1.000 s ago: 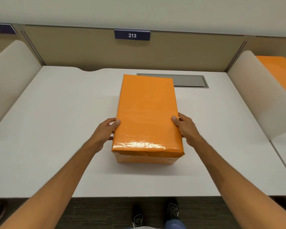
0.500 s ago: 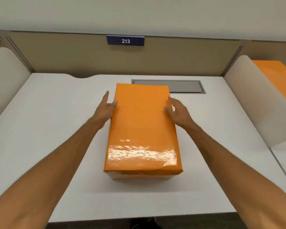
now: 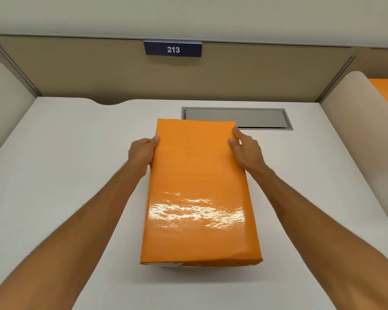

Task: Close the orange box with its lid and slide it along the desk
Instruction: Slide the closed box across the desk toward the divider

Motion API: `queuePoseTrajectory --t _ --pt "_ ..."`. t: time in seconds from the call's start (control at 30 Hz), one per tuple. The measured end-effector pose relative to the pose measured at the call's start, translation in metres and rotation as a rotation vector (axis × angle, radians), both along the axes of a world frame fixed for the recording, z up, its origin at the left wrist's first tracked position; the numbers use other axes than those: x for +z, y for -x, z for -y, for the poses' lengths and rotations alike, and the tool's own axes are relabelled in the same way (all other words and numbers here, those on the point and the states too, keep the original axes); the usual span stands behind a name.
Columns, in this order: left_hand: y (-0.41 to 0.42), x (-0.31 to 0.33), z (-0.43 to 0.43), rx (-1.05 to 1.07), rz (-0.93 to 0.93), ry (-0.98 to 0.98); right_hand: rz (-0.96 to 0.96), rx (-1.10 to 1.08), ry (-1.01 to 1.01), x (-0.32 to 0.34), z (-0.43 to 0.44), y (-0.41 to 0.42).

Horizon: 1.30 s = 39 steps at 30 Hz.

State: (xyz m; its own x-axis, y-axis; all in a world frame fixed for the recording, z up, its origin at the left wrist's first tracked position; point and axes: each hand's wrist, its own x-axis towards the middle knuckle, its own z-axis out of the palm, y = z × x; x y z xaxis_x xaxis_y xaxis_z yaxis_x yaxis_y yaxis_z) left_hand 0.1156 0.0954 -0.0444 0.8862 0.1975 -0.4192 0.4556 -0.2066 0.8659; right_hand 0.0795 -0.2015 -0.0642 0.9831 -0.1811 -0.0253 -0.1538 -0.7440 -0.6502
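desk: white top, tan partition behind with "213" sign
around: grey cable hatch just behind box's far end; curved side dividers (orange surface past the right one)
orange box: mid-desk, lid on, contents hidden
left hand: gripping far left edge
right hand: gripping far right edge

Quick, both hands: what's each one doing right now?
Left hand: gripping the left edge of the orange box.
Right hand: gripping its right edge.
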Motion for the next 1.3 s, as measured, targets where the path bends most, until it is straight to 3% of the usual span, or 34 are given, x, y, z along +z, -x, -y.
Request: queuePoseTrajectory --t 0.4,0.5,0.67,0.87,1.3 --pt "0.002 0.003 0.0 -0.04 -0.035 -0.006 -0.073 0.011 -0.071 0.002 0.002 0.003" --pt "0.018 0.006 -0.002 -0.127 -0.052 -0.039 -0.078 -0.002 -0.156 0.008 0.001 0.018" --pt "0.072 -0.003 -0.025 -0.235 -0.073 0.102 -0.129 -0.16 -0.374 0.01 0.003 0.069" --pt "0.126 -0.024 -0.047 -0.192 -0.14 0.278 -0.225 -0.254 -0.65 0.01 0.0 0.127" --pt "0.149 -0.009 -0.027 -0.014 0.016 0.166 -0.19 -0.274 -0.8 0.002 -0.011 0.151"
